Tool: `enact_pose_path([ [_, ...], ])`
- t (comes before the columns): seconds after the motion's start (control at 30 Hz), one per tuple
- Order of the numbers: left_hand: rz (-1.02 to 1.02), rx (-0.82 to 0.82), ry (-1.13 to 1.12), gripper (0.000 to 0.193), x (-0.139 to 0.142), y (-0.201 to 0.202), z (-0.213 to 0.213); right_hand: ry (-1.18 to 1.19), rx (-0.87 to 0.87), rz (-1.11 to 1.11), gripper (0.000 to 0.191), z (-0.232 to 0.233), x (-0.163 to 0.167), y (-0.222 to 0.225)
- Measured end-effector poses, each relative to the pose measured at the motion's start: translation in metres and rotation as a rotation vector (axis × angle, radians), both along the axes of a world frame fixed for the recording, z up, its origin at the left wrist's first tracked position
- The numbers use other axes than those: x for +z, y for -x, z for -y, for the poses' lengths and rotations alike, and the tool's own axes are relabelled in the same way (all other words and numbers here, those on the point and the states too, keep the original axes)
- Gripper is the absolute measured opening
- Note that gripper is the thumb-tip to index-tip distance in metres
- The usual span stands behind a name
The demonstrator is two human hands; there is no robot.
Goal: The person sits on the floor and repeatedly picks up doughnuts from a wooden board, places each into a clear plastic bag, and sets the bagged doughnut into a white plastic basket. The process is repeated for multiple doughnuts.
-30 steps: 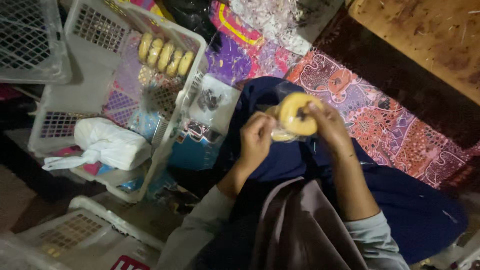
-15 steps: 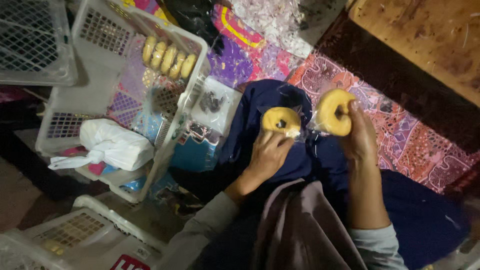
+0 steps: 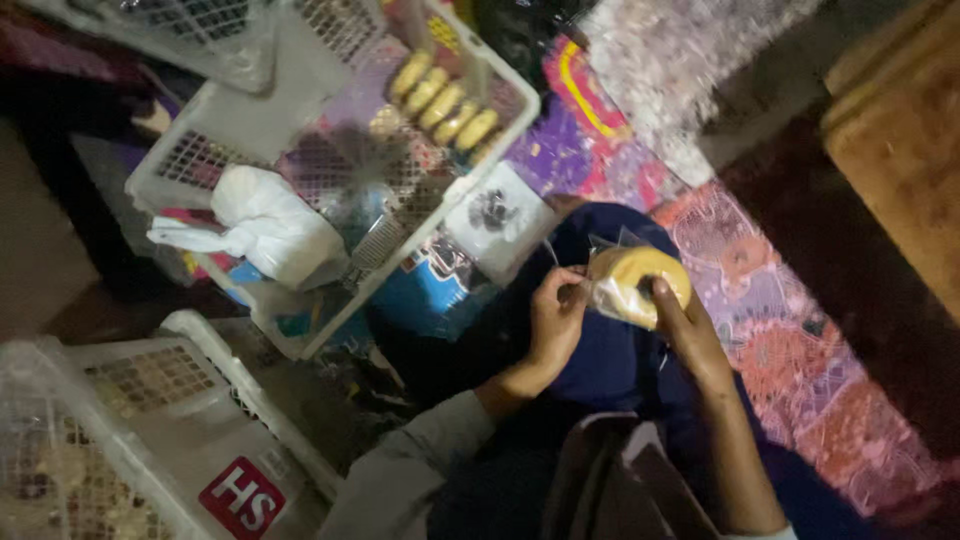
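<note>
A yellow ring-shaped doughnut [image 3: 640, 277] sits in a clear plastic bag held over my lap. My right hand [image 3: 682, 322] grips the doughnut from below and the right side. My left hand [image 3: 556, 316] pinches the loose edge of the clear bag at the doughnut's left. Both hands are close together above my dark blue garment [image 3: 590, 360]. Whether a second doughnut lies behind the first is hidden.
A white plastic basket [image 3: 250, 130] at upper left holds a row of wrapped doughnuts [image 3: 445, 98] and a white plastic bag [image 3: 265, 222]. Another white crate [image 3: 150, 440] stands at lower left. A patterned mat [image 3: 800, 370] covers the floor; a wooden board [image 3: 900, 150] lies at right.
Half a second ago my hands were apart, each with a doughnut. Now they have come together on one bagged doughnut, and the view has shifted left.
</note>
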State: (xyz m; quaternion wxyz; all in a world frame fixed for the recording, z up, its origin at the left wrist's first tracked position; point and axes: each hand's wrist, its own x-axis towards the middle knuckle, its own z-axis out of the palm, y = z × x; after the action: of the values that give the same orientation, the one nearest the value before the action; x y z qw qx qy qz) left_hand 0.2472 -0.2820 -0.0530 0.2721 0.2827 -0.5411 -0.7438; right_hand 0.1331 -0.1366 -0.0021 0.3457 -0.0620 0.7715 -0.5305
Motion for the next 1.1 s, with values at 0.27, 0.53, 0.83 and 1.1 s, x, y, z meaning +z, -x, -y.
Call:
enact_pose_path([
  [0.27, -0.131, 0.351, -0.048, 0.007, 0.025, -0.006, 0.114, 0.041, 0.523, 0.203, 0.054, 0.203, 0.093, 0.094],
  [0.53, 0.142, 0.434, 0.592, 0.003, 0.022, -0.061, 0.214, 0.321, 1.116, -1.240, 0.067, 0.478, 0.094, 0.121],
  [0.83, 0.110, 0.395, 0.135, 0.008, 0.001, -0.074, 0.202, -0.139, 1.417, -1.327, 0.045, 0.544, -0.048, 0.137],
  [1.1, 0.196, 0.374, 0.004, 0.012, 0.018, -0.055, 0.195, -0.441, 1.162, -1.265, 0.018, 0.499, -0.059, 0.136],
])
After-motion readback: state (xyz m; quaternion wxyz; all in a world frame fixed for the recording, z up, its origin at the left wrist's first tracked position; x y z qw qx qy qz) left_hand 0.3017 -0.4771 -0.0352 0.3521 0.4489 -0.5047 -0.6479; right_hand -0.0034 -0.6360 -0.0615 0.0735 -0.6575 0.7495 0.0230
